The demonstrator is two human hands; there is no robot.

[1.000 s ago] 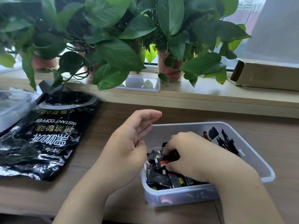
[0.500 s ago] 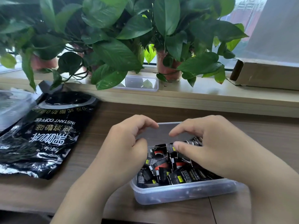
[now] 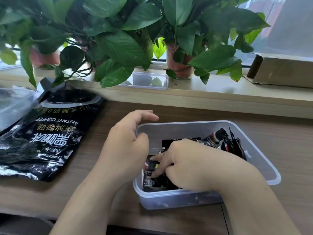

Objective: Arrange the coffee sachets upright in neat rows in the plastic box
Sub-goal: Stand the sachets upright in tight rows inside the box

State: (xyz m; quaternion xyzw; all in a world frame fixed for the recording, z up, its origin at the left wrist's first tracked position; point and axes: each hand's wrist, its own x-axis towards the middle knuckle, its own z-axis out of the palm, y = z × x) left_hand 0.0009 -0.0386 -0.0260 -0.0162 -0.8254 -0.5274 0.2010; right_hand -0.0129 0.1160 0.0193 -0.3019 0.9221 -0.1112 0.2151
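hands [image 3: 191, 165] hide most coffee sachets [image 3: 149, 181] inside the plastic box [image 3: 186, 128].

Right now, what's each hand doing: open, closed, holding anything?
Left hand: open, loosely curved at the box rim, holding nothing.
Right hand: fingers among the sachets; grip cannot be told.

light: bright daylight from window [image 3: 294, 31] | shadows: soft | glare: on foil bag [image 3: 50, 141] | edges: wide-angle bend, slight blur
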